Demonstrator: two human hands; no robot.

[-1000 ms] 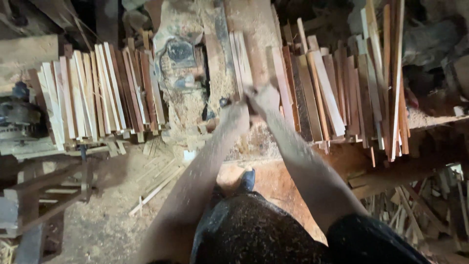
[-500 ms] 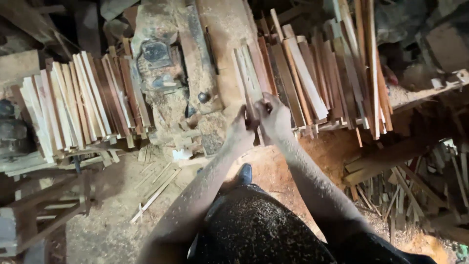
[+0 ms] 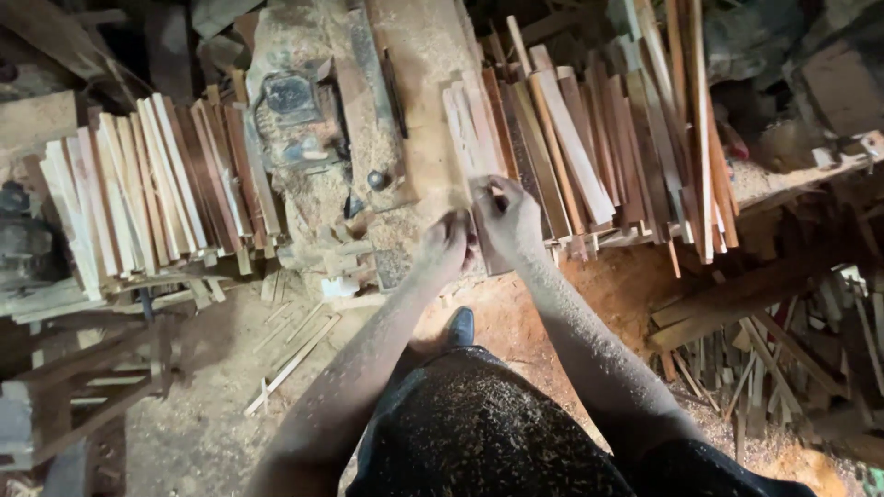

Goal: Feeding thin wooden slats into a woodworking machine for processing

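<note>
Wood: thin wooden slats lie all over this dusty worktop, and sawdust covers almost everything.

Right hand: the right hand sits just right of the middle of the frame. Its fingers are curled on the near end of a pale slat. It looks like a pinch grip.

Left hand: the left hand is just beside the right one, a little lower. Its fingers are bent in toward the same slat end. I cannot tell if they really hold it or only touch it.

Where the slat is: it lies at the left edge of the right pile, reaching from the hands up toward the top middle of the frame.

Left pile: a second pile of slats stands at the left of the frame, lined up side by side. It is well apart from both hands.

Machine: a dusty metal machine sits between the two piles, with sawdust heaped by it.

Floor: scrap sticks lie on the floor at lower left, and more scraps at lower right.

How far along: I think the work is in the middle. The left pile looks neat, the right pile is loose and jumbled, and one slat is in hand.
</note>
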